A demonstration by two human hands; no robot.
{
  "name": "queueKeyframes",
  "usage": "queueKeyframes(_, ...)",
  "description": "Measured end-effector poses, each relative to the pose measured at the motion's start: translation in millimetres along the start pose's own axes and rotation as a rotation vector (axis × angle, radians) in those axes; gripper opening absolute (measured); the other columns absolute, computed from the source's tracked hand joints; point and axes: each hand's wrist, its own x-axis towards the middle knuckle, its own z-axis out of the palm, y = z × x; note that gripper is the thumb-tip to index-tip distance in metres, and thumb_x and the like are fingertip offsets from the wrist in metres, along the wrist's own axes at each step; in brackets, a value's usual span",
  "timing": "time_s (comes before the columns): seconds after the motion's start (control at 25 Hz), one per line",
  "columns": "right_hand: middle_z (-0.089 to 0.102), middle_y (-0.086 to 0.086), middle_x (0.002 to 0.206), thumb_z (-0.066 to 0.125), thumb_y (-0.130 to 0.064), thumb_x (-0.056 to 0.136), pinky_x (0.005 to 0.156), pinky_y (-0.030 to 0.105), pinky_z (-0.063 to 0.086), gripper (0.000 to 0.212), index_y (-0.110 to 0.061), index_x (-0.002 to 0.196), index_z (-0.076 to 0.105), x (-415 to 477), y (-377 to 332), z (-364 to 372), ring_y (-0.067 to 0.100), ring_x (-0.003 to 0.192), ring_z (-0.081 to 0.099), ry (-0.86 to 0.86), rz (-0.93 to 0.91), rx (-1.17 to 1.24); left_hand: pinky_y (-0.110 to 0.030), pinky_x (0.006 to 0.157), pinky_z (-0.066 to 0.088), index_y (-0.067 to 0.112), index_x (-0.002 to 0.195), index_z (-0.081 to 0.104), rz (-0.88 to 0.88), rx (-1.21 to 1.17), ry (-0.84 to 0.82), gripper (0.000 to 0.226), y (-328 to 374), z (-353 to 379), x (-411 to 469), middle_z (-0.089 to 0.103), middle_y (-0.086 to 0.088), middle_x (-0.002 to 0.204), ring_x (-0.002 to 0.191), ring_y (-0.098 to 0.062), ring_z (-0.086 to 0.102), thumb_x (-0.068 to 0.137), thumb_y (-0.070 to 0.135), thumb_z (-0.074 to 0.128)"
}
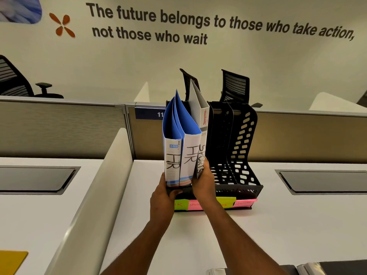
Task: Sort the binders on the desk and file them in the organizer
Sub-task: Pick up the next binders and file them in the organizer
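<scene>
Left hand (161, 195) clasps the organizer's (243, 147) front-left corner; right hand (204, 182) grips the SPORTS binder (201, 155). I see two HR binders (189, 155) filed leftmost.

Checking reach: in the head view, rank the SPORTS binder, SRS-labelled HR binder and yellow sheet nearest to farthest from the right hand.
1. SPORTS binder, held by the right hand.
2. SRS-labelled HR binder, the leftmost one.
3. yellow sheet, far left, neighbouring desk.
</scene>
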Motion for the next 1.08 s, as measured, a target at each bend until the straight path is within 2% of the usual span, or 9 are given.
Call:
queueKeyframes(0.2, 0.055, -0.012, 0.128, 0.069, -0.004, 0.08, 0.084, 0.015, 0.046, 0.086, -0.039, 0.142, 0.02, -1, 3, -13, 0.001, 0.113, 0.049, -0.226, 0.011, -0.069, -0.037, 0.099, 0.046, 0.023, 0.142, 0.035, 0.012, 0.011, 0.002, 0.061, 0, -1, 1, 0.057, 0.001, 0.132, 0.117, -0.02, 0.057, 0.088, 0.02, 0.063)
queueKeyframes(0.32, 0.045, -0.027, 0.12, 0.075, -0.006, 0.069, 0.076, 0.0, 0.044, 0.102, -0.051, 0.136, 0.014, -4, 2, -16, -0.01, 0.108, 0.049, -0.353, -0.015, -0.048, -0.037, 0.099, 0.046, 0.024, 0.142, 0.036, 0.022, 0.013, 0.0, 0.06, 1, -2, 1, 0.058, 0.002, 0.131, 0.116, -0.02, 0.057, 0.088, 0.019, 0.063)
queueKeyframes(0.4, 0.044, -0.031, 0.118, 0.078, -0.013, 0.064, 0.077, 0.002, 0.046, 0.1, -0.047, 0.136, 0.018, -11, 3, -12, -0.014, 0.111, 0.048, -0.278, -0.039, -0.003, -0.036, 0.099, 0.046, 0.023, 0.142, 0.036, 0.033, 0.023, -0.001, 0.06, 1, -2, 0, 0.058, 0.002, 0.132, 0.117, -0.02, 0.057, 0.088, 0.021, 0.063)
queueKeyframes(0.48, 0.047, -0.022, 0.124, 0.081, -0.019, 0.063, 0.082, 0.009, 0.05, 0.098, -0.041, 0.138, 0.021, -17, 3, -8, -0.009, 0.117, 0.048, -0.209, -0.049, 0.041, -0.036, 0.098, 0.046, 0.023, 0.142, 0.036, 0.041, 0.032, 0.001, 0.06, 1, -2, -1, 0.057, 0.002, 0.132, 0.117, -0.02, 0.057, 0.088, 0.022, 0.063)
queueKeyframes(0.56, 0.045, -0.02, 0.126, 0.083, -0.025, 0.064, 0.079, 0.005, 0.048, 0.097, -0.039, 0.139, 0.022, -18, 3, -6, -0.013, 0.117, 0.045, -0.184, -0.058, 0.021, -0.036, 0.098, 0.046, 0.023, 0.141, 0.036, 0.048, 0.035, 0.006, 0.059, 1, -2, -1, 0.057, 0.001, 0.133, 0.117, -0.021, 0.057, 0.089, 0.022, 0.063)
queueKeyframes(0.64, 0.042, -0.026, 0.121, 0.083, -0.03, 0.064, 0.071, -0.004, 0.042, 0.096, -0.042, 0.137, 0.022, -17, 3, -5, -0.024, 0.113, 0.04, -0.176, -0.065, -0.019, -0.037, 0.099, 0.045, 0.023, 0.143, 0.035, 0.048, 0.035, 0.01, 0.06, 1, -1, -1, 0.056, 0.001, 0.134, 0.118, -0.022, 0.056, 0.089, 0.022, 0.062)
queueKeyframes(0.84, 0.041, -0.023, 0.125, 0.085, -0.037, 0.062, 0.072, -0.003, 0.042, 0.098, -0.044, 0.136, 0.022, -18, 3, -6, -0.022, 0.113, 0.04, -0.151, -0.053, -0.046, -0.039, 0.099, 0.046, 0.023, 0.143, 0.034, 0.056, 0.044, 0.015, 0.061, -2, 0, 0, 0.055, 0.0, 0.134, 0.118, -0.022, 0.056, 0.089, 0.022, 0.062)
queueKeyframes(0.96, 0.047, -0.016, 0.13, 0.088, -0.042, 0.057, 0.079, 0.002, 0.045, 0.1, -0.043, 0.135, 0.026, -18, 0, -11, -0.014, 0.117, 0.045, -0.1, -0.044, -0.022, -0.038, 0.098, 0.046, 0.023, 0.143, 0.033, 0.045, 0.046, 0.021, 0.061, -1, 1, 1, 0.055, 0.001, 0.135, 0.118, -0.022, 0.056, 0.089, 0.023, 0.062)
queueKeyframes(1.08, 0.043, -0.007, 0.141, 0.09, -0.041, 0.055, 0.098, 0.03, 0.049, 0.113, -0.035, 0.143, 0.02, -21, -1, -18, 0.007, 0.131, 0.042, -0.11, -0.013, -0.046, -0.037, 0.099, 0.046, 0.022, 0.142, 0.033, 0.03, 0.042, 0.011, 0.059, 0, 2, -1, 0.054, 0.001, 0.135, 0.12, -0.021, 0.054, 0.09, 0.02, 0.061)
